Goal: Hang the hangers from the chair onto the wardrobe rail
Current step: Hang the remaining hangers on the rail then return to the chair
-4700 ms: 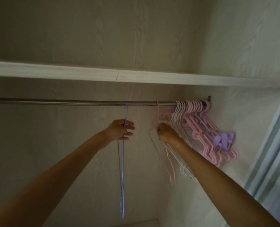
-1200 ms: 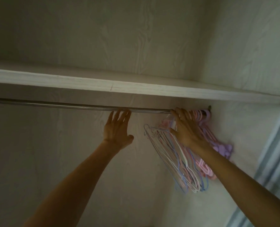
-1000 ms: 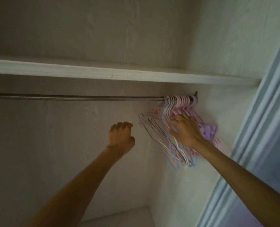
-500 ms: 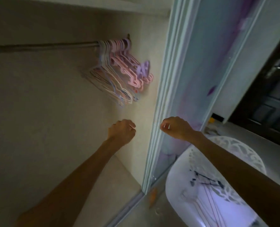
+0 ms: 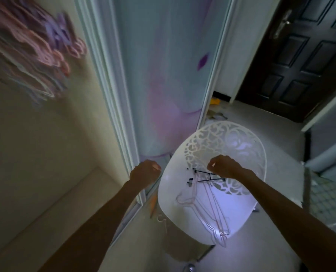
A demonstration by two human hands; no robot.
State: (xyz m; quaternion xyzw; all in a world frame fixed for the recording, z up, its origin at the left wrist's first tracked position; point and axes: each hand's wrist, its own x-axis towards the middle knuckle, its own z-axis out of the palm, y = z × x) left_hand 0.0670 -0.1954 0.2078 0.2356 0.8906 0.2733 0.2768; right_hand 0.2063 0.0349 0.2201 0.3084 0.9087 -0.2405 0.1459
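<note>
- Hangers (image 5: 208, 205) left for hanging lie in a loose pile on the seat of the white chair (image 5: 241, 211), thin pink wire ones fanned toward 6 o'clock, with two dark clip bars across the top of the pile.
- Right hand (image 5: 225, 166) hovers over the chair back at about 3 o'clock from centre, fingers curled in and holding nothing; it sits just above the dark clip hangers (image 5: 204, 176), whether touching them I cannot tell.
- Left hand (image 5: 144, 172) hangs beside the wardrobe door frame (image 5: 112, 95), at 9 o'clock from the right one, loosely fisted and also empty.
- Step in hand, as I judge it: reach down for the next batch. The right hand is nearer, so it should uncurl and take the hooks, not the shoulders, since the wires overlap and look likely to snag one another.
- Gathering several hooks together at the 12 o'clock end of the pile would let them lift as one bunch; the left hand can steady the lower ends.
- One hanger hook seems to dangle off the seat's front edge near 7 o'clock; worth collecting so it does not drop.
- Hangers already hung (image 5: 33, 55) show blurred at 10 o'clock inside the wardrobe; the rail itself is out of view.
- A dark panelled door (image 5: 300, 55) stands at 2 o'clock.
</note>
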